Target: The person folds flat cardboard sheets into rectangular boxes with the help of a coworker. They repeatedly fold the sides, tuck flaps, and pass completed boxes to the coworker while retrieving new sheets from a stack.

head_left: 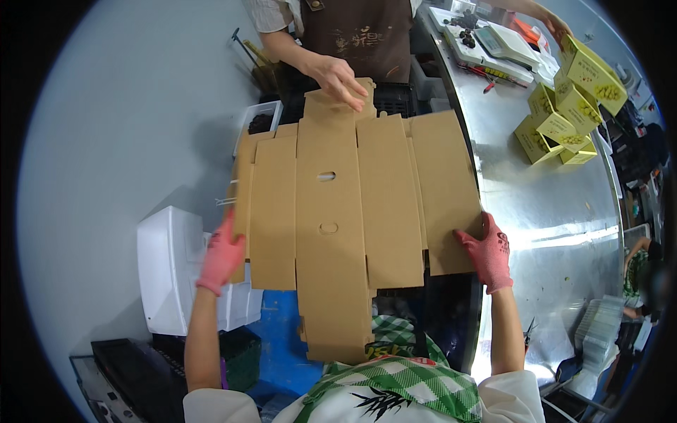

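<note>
A flat, unfolded brown cardboard box [330, 197] is spread out in front of me, inner side up, with creased panels and two oval hand-hole cuts in its middle strip. In a pink glove, my right hand [488, 252] grips the right panel's edge, thumb on top and fingers behind. My left hand [224, 255], in a matching glove and slightly blurred, holds the left edge, where a side panel tilts up. A co-worker's bare hand [340, 79] is over the far end flap, fingertips at the cardboard.
To the right runs a metal table [543, 247] with stacked yellow-green printed boxes [560, 116], a white scale [505, 44] and clear plastic containers [598, 331]. White bins [168, 271] stand at left beside a blue surface [278, 331]. The co-worker wears a brown apron [356, 42].
</note>
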Demonstrator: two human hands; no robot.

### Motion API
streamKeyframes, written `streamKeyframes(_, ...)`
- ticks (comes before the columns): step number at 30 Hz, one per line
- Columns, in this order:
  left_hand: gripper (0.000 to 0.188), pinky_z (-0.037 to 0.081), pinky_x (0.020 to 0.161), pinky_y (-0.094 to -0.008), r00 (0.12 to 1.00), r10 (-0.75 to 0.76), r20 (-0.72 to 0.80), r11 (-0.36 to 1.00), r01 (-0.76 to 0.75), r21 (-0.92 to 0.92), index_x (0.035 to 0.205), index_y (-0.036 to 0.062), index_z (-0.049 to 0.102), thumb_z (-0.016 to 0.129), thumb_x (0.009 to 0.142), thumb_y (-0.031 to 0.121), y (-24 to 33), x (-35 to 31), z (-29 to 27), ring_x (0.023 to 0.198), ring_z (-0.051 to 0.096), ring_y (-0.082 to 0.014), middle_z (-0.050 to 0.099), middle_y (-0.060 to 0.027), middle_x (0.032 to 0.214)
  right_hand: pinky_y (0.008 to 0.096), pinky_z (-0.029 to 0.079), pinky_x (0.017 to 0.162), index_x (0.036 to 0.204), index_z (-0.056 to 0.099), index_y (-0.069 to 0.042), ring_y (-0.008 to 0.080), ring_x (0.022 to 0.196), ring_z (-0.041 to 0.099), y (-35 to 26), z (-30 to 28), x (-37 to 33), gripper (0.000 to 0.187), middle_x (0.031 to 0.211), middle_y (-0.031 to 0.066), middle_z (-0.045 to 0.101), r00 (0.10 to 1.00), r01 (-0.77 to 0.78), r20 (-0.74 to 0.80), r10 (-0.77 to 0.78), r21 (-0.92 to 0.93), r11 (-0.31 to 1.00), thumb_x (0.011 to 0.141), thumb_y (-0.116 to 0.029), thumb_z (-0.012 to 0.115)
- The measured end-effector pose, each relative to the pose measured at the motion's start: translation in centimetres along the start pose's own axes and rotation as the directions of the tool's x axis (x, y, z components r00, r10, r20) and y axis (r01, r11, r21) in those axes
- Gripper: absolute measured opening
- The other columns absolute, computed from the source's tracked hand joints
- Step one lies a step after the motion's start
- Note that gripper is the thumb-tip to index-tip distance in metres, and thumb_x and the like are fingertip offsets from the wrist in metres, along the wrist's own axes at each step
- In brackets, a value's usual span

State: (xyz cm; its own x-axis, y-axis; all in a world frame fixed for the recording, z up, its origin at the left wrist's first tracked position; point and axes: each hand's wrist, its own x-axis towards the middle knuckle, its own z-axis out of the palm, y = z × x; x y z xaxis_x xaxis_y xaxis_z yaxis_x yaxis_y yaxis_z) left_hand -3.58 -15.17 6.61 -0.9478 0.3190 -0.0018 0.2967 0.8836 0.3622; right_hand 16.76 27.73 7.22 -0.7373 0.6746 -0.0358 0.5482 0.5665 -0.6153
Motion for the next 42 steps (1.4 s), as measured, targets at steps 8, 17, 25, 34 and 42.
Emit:
streamKeyframes(8,0.055,0.046,0.092,-0.0462,0.999,0.046,0.006,0.974,-0.046,0.223,0.133,0.0091,0.050,0.061,0.087,0.038,5.0,-1.5,6.0,0.111,0.053,-0.0386,0.049,-0.0183,0.130,0.0357,0.049,0.069,0.121,0.050,-0.004,0.0244,0.084,0.064,-8.6,7.3,-2.5,0.046,0.089,0.0104,0.062,0.863,0.491,0.099,-0.495,-0.390,0.779,0.080,-0.020,0.063)
streamKeyframes(17,0.075,0.037,0.099,-0.0419,0.944,-0.328,-0.041,0.944,0.326,-0.059,0.118,-0.0034,0.049,0.076,0.072,0.049,1.0,-1.5,7.3,0.116,0.042,-0.0362,0.053,-0.0185,0.118,0.0466,0.041,0.098,0.134,0.038,0.001,0.0405,0.116,0.047,-4.4,9.2,-2.4,0.077,0.126,0.0251,0.047,0.969,0.248,0.012,-0.248,-0.083,0.965,0.080,-0.040,0.072)
streamKeyframes(25,0.084,0.049,0.090,-0.0389,0.980,-0.182,0.084,0.942,0.198,-0.270,0.139,0.0058,0.034,0.079,0.071,0.024,5.2,0.6,1.2,0.107,0.057,-0.0340,0.045,-0.0208,0.132,0.0311,0.052,0.080,0.132,0.044,-0.003,0.0220,0.089,0.064,-5.3,4.9,1.6,0.069,0.103,0.0154,0.063,0.897,-0.191,0.438,-0.055,0.497,0.846,0.073,-0.018,0.077)
streamKeyframes(34,0.064,0.050,0.089,-0.0377,0.858,0.463,0.223,0.875,-0.402,-0.269,0.129,0.0133,0.049,0.074,0.071,0.008,11.8,1.4,0.7,0.118,0.051,-0.0290,0.021,-0.0166,0.152,0.0421,0.051,0.078,0.128,0.048,-0.021,0.0352,0.095,0.061,-10.9,6.7,1.5,0.057,0.126,0.0178,0.047,0.910,0.411,0.029,-0.414,0.080,0.908,0.076,-0.001,0.061)
streamKeyframes(42,0.069,0.037,0.105,-0.0418,0.477,0.683,0.553,0.727,-0.511,-0.458,0.116,0.0085,0.056,0.088,0.056,0.021,10.2,2.3,-3.5,0.133,0.030,-0.0355,0.023,-0.0155,0.149,0.0419,0.045,0.090,0.115,0.057,-0.009,0.0334,0.106,0.052,-5.8,1.8,0.6,0.044,0.143,0.0179,0.036,0.348,0.803,0.368,-0.862,0.358,0.477,0.072,-0.002,0.063)
